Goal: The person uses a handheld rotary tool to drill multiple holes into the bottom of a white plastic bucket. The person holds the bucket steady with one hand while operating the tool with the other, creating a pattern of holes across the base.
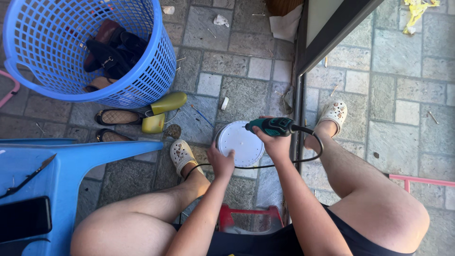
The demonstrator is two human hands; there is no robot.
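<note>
A round white lid-like disc (239,142) lies on the stone paving between my feet. My left hand (221,161) rests on its near edge, fingers pressing down on it. My right hand (276,141) grips a teal and black corded rotary tool (270,126), held level with its tip pointing left over the disc's upper right part. The tool's black cord (313,149) loops back under my right arm. I sit on a low red stool (249,219).
A blue plastic basket (90,50) holding dark shoes stands at the upper left. Flat shoes (116,117) and yellow-green heels (163,110) lie beside it. A blue plastic chair (61,175) with a black phone (23,219) is at the left. A dark metal door track (297,109) runs beside my right hand.
</note>
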